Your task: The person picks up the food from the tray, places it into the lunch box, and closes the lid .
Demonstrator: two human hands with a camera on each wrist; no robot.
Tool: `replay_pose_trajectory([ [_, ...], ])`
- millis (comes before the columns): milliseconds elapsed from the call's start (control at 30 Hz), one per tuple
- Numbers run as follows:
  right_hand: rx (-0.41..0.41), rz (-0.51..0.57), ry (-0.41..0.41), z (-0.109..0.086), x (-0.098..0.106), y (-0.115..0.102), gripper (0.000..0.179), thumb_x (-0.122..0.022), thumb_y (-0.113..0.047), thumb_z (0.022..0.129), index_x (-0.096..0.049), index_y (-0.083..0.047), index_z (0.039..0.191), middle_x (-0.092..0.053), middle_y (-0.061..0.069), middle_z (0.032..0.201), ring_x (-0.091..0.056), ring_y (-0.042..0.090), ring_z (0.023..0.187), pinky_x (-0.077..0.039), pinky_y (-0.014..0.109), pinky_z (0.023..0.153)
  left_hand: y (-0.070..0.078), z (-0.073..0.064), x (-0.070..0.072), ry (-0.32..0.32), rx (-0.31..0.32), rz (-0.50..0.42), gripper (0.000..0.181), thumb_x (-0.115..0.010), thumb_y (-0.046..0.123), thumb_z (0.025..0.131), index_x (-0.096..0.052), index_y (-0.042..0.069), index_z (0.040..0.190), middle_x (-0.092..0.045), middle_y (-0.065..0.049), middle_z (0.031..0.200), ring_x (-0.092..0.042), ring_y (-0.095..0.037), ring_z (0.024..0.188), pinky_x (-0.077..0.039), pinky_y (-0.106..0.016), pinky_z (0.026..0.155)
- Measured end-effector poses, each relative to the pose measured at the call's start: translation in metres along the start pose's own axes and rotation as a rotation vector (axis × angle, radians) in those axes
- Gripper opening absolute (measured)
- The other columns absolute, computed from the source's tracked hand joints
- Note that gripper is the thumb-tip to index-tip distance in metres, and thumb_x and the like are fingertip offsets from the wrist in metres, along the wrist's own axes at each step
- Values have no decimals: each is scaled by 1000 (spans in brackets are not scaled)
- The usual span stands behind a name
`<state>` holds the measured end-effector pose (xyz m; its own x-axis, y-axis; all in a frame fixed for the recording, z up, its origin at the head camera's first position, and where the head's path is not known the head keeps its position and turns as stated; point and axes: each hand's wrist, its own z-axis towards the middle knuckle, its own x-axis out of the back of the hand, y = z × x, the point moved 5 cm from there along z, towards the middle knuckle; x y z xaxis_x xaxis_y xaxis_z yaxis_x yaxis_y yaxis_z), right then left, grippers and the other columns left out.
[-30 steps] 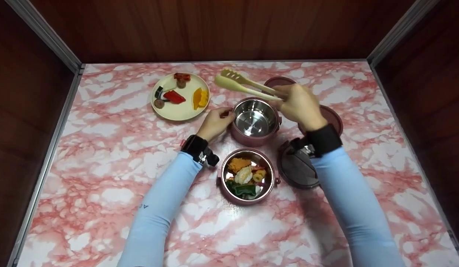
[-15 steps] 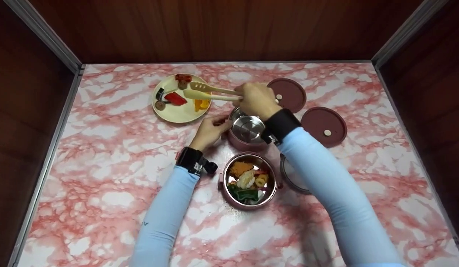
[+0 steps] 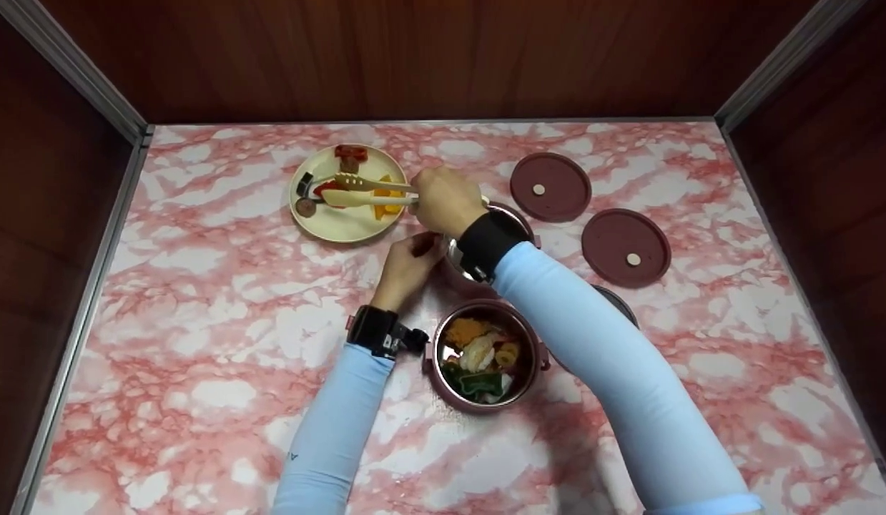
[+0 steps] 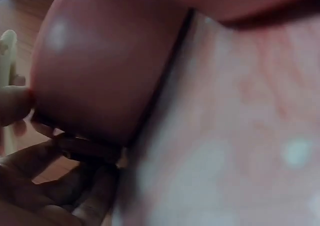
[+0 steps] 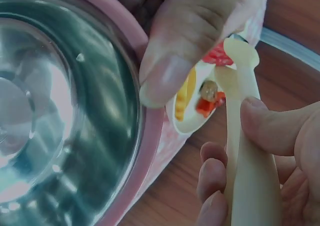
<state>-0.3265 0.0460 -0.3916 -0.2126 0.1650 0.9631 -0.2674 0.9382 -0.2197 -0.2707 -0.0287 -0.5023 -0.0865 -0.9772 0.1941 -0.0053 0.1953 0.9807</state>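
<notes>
Tongs (image 3: 371, 200): pale cream, two long arms, one slotted at tip, tips a bit apart, over cream plate (image 3: 342, 233). R hand (image 3: 448, 200) pinches them btwn thumb & fingers, blue-sleeved arm (image 3: 586, 336) stretched fwd & across to l. L hand (image 3: 407, 266) grips side of pink steel-lined pot (image 5: 150, 141), thumb on rim.

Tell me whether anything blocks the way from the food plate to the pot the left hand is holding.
The right hand holds the tongs across the gap, over the plate; the left hand grips the plate-facing side of the pot. Nothing else visible stands between.
</notes>
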Motion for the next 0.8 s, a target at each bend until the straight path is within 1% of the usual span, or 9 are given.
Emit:
replay_pose_trajectory([
  [67,-21,-18,3,2,-1,-2,19,-71,-26,89,-72,-15,105,-68,6,99,-64,25,89,-54,48,70,2,-1,1,-9,-13,0,24,-69,17,94,-74,1,111,-72,-11,109,-66,-22,103,-48,-31,94],
  [167,-40,-39,11,4,-3,-3,18,-71,-26,90,-71,-16,105,-68,8,102,-64,25,92,-54,49,73,4,-1,3,-30,-5,-12,23,-70,18,93,-74,1,108,-73,-10,105,-66,-20,98,-49,-31,91],
  [300,-35,-46,25,5,-3,-4,20,-70,-26,90,-72,-19,109,-68,7,104,-64,25,95,-54,48,75,6,-2,6,-40,9,-15,24,-70,16,93,-73,0,111,-73,-11,108,-67,-20,101,-50,-30,92],
  [400,-22,-48,34,0,3,-2,21,-69,-28,91,-73,-23,111,-69,5,103,-64,26,94,-53,47,75,8,-3,7,-35,12,-22,25,-70,13,93,-72,-1,114,-72,-13,110,-67,-23,104,-50,-30,92],
  [467,-15,-49,44,-5,13,1,21,-69,-30,92,-73,-25,112,-69,4,101,-63,26,92,-52,47,74,10,-4,7,-24,10,-24,26,-71,12,92,-72,-2,114,-71,-14,112,-67,-23,104,-51,-30,92],
  [567,-4,-24,77,-21,34,9,20,-70,-31,92,-73,-24,111,-69,4,96,-62,28,86,-51,47,70,10,-5,8,1,23,-11,26,-73,14,91,-73,-1,112,-72,-15,109,-68,-23,98,-53,-29,87],
  [633,-17,10,103,-35,51,19,25,-69,-34,93,-73,-25,116,-70,4,97,-61,27,83,-51,44,66,10,-6,10,18,42,7,28,-75,19,90,-74,0,109,-73,-15,106,-68,-21,91,-53,-27,81],
  [733,-35,84,166,-64,72,40,35,-70,-35,93,-69,-26,126,-72,4,99,-61,25,77,-48,40,60,10,-9,11,23,89,15,31,-76,28,89,-76,1,103,-74,-12,96,-64,-19,79,-50,-26,69],
  [800,-22,126,229,-85,82,59,35,-70,-35,93,-69,-25,127,-72,5,93,-60,25,71,-45,38,56,8,-11,11,19,123,-6,34,-77,32,88,-77,1,100,-74,-12,90,-61,-19,73,-48,-25,64],
])
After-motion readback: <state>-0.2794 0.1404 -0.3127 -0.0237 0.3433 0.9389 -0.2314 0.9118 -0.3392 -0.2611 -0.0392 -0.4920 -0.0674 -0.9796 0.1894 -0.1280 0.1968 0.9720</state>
